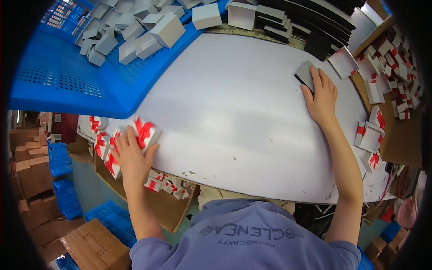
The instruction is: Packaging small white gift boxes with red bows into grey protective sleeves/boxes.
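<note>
My left hand [134,157] is at the left front edge of the table, fingers bent over a small white gift box lid with a red ribbon bow [145,133]. More bowed lids [101,143] lie against its fingers and to its left. At the far right of the table, my right hand [322,96] grips a flat grey block with a dark edge [305,74], thumb on its near side and fingers along its right side. Part of that block is hidden under the fingers.
A blue plastic crate [90,96] with white box parts [167,30] juts over the white table [216,117] at left. Dark strips [315,22] are stacked at the back. Ribboned boxes [371,136] line the right edge. A carton [168,211] with boxes stands below the front edge.
</note>
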Tool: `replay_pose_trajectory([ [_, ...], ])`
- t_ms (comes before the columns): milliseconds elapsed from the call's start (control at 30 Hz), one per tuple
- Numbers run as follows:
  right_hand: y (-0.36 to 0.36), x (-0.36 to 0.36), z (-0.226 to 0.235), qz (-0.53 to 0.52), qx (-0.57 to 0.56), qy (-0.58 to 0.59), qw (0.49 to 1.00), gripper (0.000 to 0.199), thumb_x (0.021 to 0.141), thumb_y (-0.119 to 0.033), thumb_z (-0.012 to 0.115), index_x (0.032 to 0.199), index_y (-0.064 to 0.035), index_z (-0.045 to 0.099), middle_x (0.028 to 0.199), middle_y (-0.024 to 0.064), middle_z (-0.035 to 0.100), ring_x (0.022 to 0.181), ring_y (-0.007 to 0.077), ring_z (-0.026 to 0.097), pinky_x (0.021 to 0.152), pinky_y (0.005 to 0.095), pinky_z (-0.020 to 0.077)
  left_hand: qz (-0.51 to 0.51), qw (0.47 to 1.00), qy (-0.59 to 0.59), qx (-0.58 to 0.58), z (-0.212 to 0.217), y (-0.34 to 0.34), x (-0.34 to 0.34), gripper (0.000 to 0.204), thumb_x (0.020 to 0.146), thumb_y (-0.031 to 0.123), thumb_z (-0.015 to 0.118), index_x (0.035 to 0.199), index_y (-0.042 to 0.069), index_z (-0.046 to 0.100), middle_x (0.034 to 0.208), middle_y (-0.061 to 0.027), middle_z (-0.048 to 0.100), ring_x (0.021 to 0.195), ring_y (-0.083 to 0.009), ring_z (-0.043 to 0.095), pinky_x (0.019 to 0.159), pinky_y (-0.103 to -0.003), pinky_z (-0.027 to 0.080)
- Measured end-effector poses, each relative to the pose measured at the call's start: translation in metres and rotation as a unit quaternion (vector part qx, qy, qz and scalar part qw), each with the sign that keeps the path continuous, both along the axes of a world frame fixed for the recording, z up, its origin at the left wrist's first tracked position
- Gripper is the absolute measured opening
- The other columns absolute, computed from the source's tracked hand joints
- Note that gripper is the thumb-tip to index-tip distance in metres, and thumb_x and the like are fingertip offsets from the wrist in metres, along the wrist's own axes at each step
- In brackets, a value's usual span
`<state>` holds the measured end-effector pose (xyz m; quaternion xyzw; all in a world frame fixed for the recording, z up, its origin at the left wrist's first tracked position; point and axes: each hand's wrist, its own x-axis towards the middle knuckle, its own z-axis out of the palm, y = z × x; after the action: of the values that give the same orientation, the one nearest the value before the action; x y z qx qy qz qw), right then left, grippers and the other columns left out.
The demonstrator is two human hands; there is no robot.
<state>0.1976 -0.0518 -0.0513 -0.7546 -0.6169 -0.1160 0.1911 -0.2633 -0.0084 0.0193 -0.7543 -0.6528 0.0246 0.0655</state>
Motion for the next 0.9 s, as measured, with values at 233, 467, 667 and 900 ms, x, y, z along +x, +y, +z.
replay_pose_trajectory([
  [233,-0.005,0.001,0.005,-0.010,-0.011,-0.010,1.000,0.055,0.081,-0.026,0.060,0.130,-0.0072,0.043,0.128,0.0204,0.044,0.117,0.0343,0.041,0.098,0.0440,0.0280,-0.187,0.906,-0.357,0.129,0.017,0.168,0.089,0.048,0.085,0.027,0.058,0.123,0.000,0.046,0.125,-0.0202,0.048,0.114,-0.0340,0.047,0.094,-0.040,0.038],
  [467,0.004,-0.014,0.017,0.013,-0.004,0.035,0.999,0.056,0.078,-0.023,0.064,0.128,-0.0057,0.045,0.126,0.0194,0.045,0.116,0.0344,0.041,0.097,0.0431,0.0292,0.088,0.981,-0.165,0.044,-0.032,0.381,0.005,0.054,0.078,0.042,0.063,0.113,0.002,0.057,0.126,-0.0186,0.050,0.111,-0.0305,0.051,0.093,-0.040,0.039],
  [667,-0.007,-0.001,0.014,-0.003,0.001,0.011,1.000,0.054,0.077,-0.023,0.065,0.125,-0.0056,0.048,0.125,0.0182,0.047,0.115,0.0335,0.043,0.097,0.0424,0.0296,-0.046,0.930,-0.344,-0.118,-0.020,0.282,0.107,0.046,0.077,0.046,0.063,0.091,0.002,0.067,0.094,-0.0136,0.065,0.088,-0.0201,0.061,0.074,-0.031,0.046],
  [900,-0.013,-0.002,0.011,0.009,0.030,0.041,0.999,0.049,0.076,-0.023,0.066,0.120,-0.0056,0.053,0.123,0.0170,0.050,0.111,0.0337,0.046,0.094,0.0426,0.0332,-0.255,0.875,-0.408,0.053,0.006,0.191,0.155,0.024,0.085,0.025,0.060,0.100,0.007,0.062,0.107,-0.0120,0.058,0.092,-0.0281,0.056,0.083,-0.037,0.042],
])
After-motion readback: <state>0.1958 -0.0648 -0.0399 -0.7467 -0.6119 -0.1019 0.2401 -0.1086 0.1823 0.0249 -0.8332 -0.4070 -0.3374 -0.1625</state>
